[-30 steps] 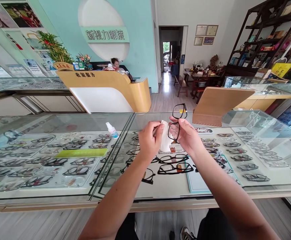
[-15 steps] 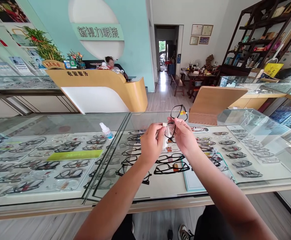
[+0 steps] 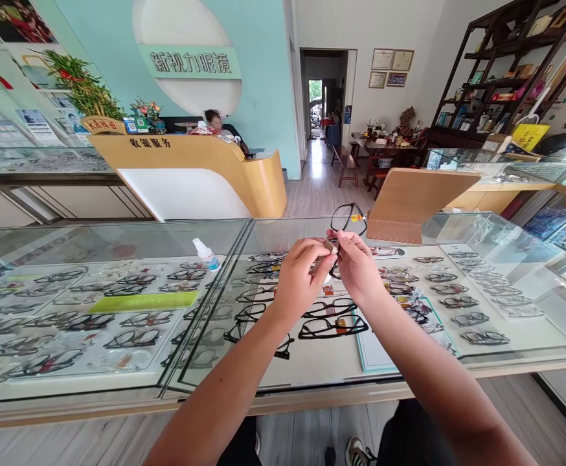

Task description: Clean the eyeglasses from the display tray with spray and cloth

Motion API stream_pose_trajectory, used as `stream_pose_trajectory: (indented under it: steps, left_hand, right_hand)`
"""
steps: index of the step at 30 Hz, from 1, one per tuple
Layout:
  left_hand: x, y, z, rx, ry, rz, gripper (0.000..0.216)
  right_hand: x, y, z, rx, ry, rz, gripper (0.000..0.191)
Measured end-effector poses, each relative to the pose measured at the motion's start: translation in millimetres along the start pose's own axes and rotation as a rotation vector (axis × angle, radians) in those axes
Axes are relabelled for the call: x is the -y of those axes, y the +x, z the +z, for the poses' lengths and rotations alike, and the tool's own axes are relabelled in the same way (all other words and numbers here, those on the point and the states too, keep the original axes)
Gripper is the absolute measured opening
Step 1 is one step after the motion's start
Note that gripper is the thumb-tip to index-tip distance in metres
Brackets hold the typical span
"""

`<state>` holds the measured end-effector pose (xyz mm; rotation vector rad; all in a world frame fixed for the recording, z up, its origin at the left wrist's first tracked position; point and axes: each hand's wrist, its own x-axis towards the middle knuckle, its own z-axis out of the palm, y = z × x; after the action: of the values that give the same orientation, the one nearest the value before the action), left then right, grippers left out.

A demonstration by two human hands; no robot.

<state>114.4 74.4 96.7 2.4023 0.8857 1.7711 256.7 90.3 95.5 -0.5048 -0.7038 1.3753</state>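
One pair of black plastic-framed glasses (image 3: 347,220) is pinched above the glass display counter (image 3: 118,239) by both hands: left hand (image 3: 302,278) and right hand (image 3: 358,268), touching. One small white spray bottle (image 3: 206,254) stands on the counter, left of the hands. A tiled shop floor lies beyond the counter.

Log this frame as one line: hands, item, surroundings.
left hand: pinching cloth on lens | right hand: holding black glasses | glasses above glass counter | spray bottle on counter, left of hands
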Motion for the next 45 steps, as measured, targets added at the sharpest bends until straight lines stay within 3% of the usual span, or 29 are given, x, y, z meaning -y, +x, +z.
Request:
stream_pose_trajectory:
  steps: [3,6,12,14,16,19,21,29,40,45]
  left_hand:
    - [-2,0,-1,0.015,-0.095,-0.088,0.011]
    - [-2,1,-1,-0.002,-0.228,-0.299,0.008]
    - [8,4,-1,0.008,-0.571,-0.645,0.048]
    - [13,5,-1,0.007,-0.606,-0.737,0.059]
    - [18,5,-3,0.085,-0.575,-0.788,0.058]
    - [21,6,-6,0.272,-0.522,-0.782,0.049]
    - [22,6,-7,0.321,-0.544,-0.766,0.051]
    - [18,3,-2,0.317,-0.833,-0.789,0.044]
    - [13,2,0,0.334,-0.868,-0.841,0.054]
    - [9,5,-6,0.451,-0.792,-0.818,0.052]
  right_hand:
    - [1,0,0,0.012,0.001,0.013,0.031]
    - [2,-1,1,0.03,0.009,0.021,0.031]
    - [5,-2,2,0.067,0.026,0.01,0.033]
    - [6,-3,3,0.081,0.023,0.009,0.033]
    - [8,-3,3,0.097,0.022,0.006,0.032]
    - [8,-3,3,0.106,0.021,-0.004,0.031]
    - [9,-3,3,0.111,0.022,-0.004,0.032]
    - [12,-2,4,0.095,0.008,-0.021,0.035]
    - [15,-2,2,0.133,0.0,0.039,0.034]
    - [16,-3,2,0.17,-0.045,0.096,0.036]
